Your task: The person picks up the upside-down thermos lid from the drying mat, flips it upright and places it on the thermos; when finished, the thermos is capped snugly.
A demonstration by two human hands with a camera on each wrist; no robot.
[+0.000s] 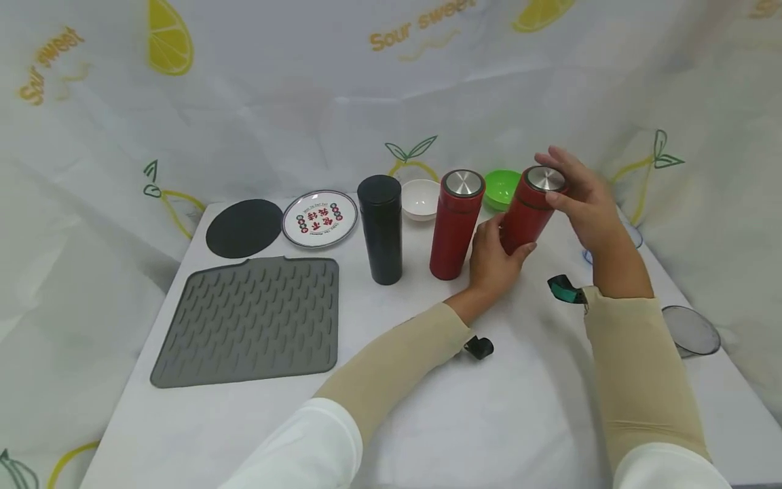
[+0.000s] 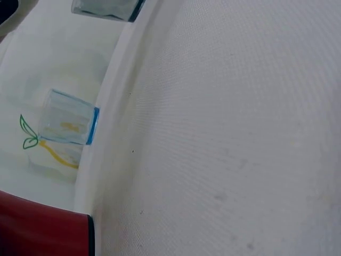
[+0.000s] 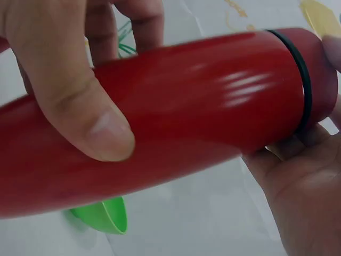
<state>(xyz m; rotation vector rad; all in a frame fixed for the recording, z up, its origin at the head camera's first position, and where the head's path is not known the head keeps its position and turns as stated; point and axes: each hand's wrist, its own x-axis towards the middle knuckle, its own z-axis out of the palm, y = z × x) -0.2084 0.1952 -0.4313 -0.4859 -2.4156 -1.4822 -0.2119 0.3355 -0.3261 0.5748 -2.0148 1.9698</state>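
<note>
A red thermos [image 1: 527, 221] with a brushed steel lid top is held tilted, its top leaning right. My left hand [image 1: 493, 263] grips its lower part, with the thumb across the front. Up at the lid end, my right hand [image 1: 586, 204] holds it, thumb at the near edge and fingers behind. In the right wrist view the thermos body [image 3: 197, 101] fills the middle, a black ring near one end; my left hand [image 3: 306, 186] is at that end. The left wrist view catches only a red thermos end [image 2: 42, 226] with a black edge.
Left of my hands stand another red thermos [image 1: 453, 234] and a black thermos [image 1: 383, 234]. Behind are a white bowl [image 1: 420, 202] and green bowl [image 1: 501, 189]. Farther left lie a printed plate [image 1: 305, 234], black disc [image 1: 244, 227] and grey mat [image 1: 250, 322]. A clear cup [image 2: 66, 117] stands rightward.
</note>
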